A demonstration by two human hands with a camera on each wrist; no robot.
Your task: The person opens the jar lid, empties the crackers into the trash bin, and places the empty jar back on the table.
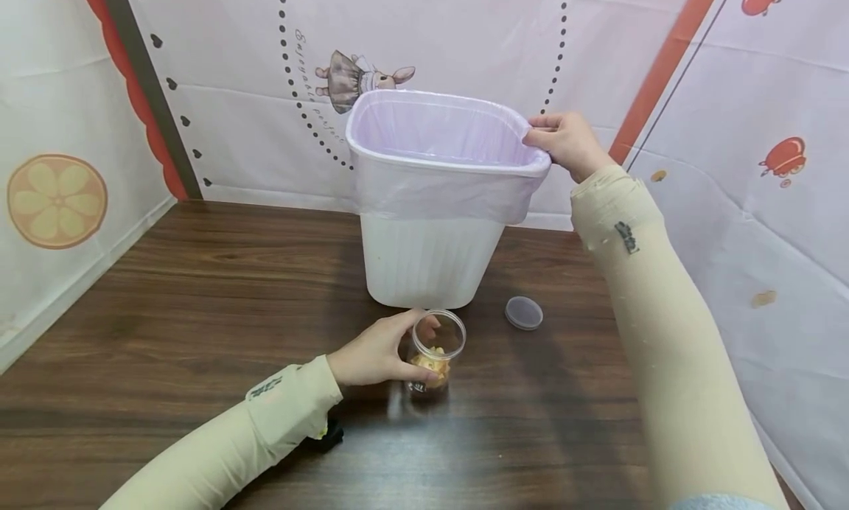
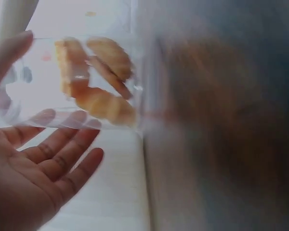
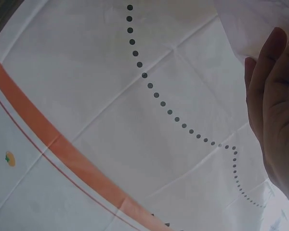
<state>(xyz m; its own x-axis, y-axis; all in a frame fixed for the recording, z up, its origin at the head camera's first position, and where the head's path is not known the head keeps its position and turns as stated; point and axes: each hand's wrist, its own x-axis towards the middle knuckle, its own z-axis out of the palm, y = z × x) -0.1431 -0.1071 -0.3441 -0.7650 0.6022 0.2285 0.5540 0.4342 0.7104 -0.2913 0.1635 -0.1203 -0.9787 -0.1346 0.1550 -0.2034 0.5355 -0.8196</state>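
A clear plastic jar (image 1: 439,340) without its lid stands on the wooden table, pale yellow-orange snack pieces (image 1: 432,364) at its bottom. My left hand (image 1: 374,351) holds it from the left, thumb on the near side and fingers round the far side. In the left wrist view the snack pieces (image 2: 98,86) show through the jar wall. Behind the jar stands a white trash bin (image 1: 431,263) lined with a pale purple bag (image 1: 444,189) folded over its rim. My right hand (image 1: 567,143) pinches the bag-covered rim at the bin's right corner.
A round translucent lid (image 1: 524,312) lies on the table (image 1: 232,311) to the right of the jar. A small black object (image 1: 325,438) is partly hidden by the left sleeve. Printed white cloth (image 1: 245,75) hangs behind the bin and at both sides.
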